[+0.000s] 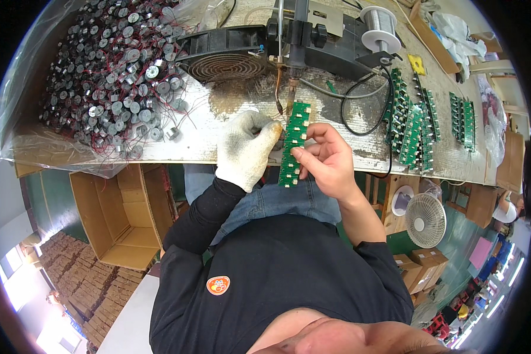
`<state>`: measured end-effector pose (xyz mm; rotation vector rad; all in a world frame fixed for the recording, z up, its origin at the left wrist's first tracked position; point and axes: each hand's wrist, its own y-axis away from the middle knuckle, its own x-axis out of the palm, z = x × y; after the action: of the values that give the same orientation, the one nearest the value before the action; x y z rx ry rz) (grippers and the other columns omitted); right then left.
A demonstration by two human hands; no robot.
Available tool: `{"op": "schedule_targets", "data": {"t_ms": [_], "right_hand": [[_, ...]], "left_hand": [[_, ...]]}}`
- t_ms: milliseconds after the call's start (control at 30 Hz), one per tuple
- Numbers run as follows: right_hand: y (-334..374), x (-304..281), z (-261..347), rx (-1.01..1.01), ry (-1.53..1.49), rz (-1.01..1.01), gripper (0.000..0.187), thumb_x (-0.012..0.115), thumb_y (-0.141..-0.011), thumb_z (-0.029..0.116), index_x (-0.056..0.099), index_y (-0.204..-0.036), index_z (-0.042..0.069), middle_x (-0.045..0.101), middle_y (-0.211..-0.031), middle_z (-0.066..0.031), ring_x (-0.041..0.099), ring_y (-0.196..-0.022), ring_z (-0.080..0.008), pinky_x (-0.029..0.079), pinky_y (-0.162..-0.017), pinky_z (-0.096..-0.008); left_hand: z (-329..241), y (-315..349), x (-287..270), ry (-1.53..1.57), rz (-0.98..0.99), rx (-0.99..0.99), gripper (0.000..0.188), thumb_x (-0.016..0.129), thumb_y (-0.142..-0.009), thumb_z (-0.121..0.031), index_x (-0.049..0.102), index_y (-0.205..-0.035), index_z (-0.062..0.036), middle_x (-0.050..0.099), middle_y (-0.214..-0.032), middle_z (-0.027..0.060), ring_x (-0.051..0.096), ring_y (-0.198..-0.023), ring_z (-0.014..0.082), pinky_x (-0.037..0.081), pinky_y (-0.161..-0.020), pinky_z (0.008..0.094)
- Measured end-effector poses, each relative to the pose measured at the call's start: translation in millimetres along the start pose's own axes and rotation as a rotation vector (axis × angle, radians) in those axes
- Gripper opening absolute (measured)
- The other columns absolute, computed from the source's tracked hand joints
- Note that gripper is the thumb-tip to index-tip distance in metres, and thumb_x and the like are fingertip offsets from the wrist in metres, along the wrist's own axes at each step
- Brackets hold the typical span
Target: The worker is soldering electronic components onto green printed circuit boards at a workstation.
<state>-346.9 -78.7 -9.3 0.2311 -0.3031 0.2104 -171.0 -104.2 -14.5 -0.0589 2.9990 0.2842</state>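
Observation:
My bare right hand [326,159] grips a long green circuit board strip [292,154] by its right edge, thumb on top. Along the strip sit several small pale connectors. My left hand [246,147], in a white glove with stained fingertips, is closed in a pinch at the strip's left side; what its fingers hold, if anything, is hidden. Just beyond the strip's far end, the soldering iron tip [291,88] points down, with a thin copper-coloured tube [278,88] beside it.
Small round motors with red wires [118,88] fill a plastic-lined heap at the left. A black fan [224,65] and a solder wire spool [379,29] stand at the back. More green board strips [416,133] lie at the right. An open cardboard box [130,224] sits below the table edge.

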Motion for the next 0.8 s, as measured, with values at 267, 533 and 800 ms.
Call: {"op": "schedule_targets", "data": {"t_ms": [267,533,800], "right_hand": [[-1.4,2.4,2.1,-0.014,-0.003,0.002,0.029,0.062,-0.088,-0.003,0.046,-0.113,-0.005,0.058,-0.101,-0.0099,0.062,-0.068,-0.0073,0.048,-0.050,-0.0184],[0.3,0.4,-4.8,0.001,-0.005,-0.009,0.028,0.062,-0.088,-0.002,0.047,-0.112,-0.004,0.058,-0.100,-0.0090,0.061,-0.066,-0.0069,0.047,-0.049,-0.0182],[-0.6,3.2,-2.2,-0.009,-0.009,-0.005,0.028,0.062,-0.088,-0.002,0.047,-0.111,-0.004,0.059,-0.099,-0.0083,0.061,-0.065,-0.0061,0.047,-0.049,-0.0179]], "left_hand": [[-1.6,-0.8,-1.6,0.093,0.016,-0.073,0.019,0.067,-0.082,-0.015,0.065,-0.081,0.0032,0.065,-0.073,0.0093,0.061,-0.067,0.0140,0.048,-0.062,0.0293],[5.1,0.6,-3.0,-0.100,0.066,0.036,0.012,0.062,-0.091,-0.011,0.061,-0.092,0.0018,0.064,-0.080,0.0052,0.061,-0.069,0.0101,0.052,-0.060,0.0240],[1.2,1.1,-0.1,0.052,0.015,-0.080,0.015,0.065,-0.087,-0.012,0.064,-0.086,0.0025,0.064,-0.075,0.0067,0.060,-0.068,0.0116,0.049,-0.062,0.0262]]}}
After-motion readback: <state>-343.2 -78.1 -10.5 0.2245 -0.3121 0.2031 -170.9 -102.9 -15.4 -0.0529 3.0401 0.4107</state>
